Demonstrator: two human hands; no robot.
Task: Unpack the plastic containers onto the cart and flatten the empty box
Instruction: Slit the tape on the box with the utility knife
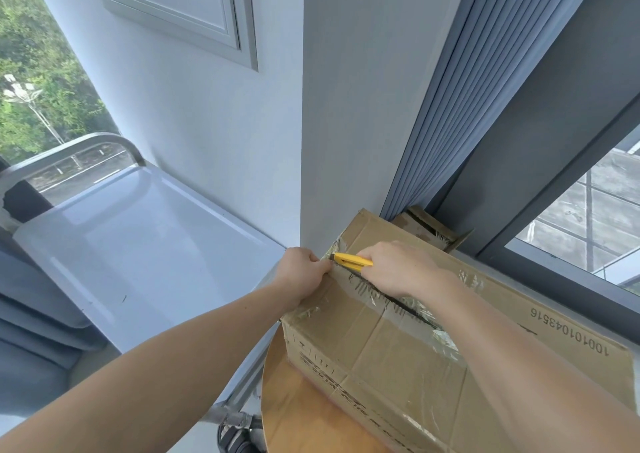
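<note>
Cardboard box (398,348) on round wooden table (294,404), just beside the steel cart (138,245). My right hand (398,271) curls round the yellow knife (353,262) at the seam's far end; my left hand (304,272) pinches the box edge just ahead. Risk: blade skids on glossy wrinkled tape (446,342) into my left fingers, or cuts contents unseen inside

Directly above the right grip (398,269) a pale wall corner (346,106) rises out of view. Up and left of the grip, a framed grey panel (180,6) is set in the wall. Up and right of it hangs a grey pleated curtain (460,89), then a dark-framed window (588,217). Far left of the grip, a second window (34,72) shows green trees in daylight. Below the grip lies a round wooden worktop (294,404).
</note>
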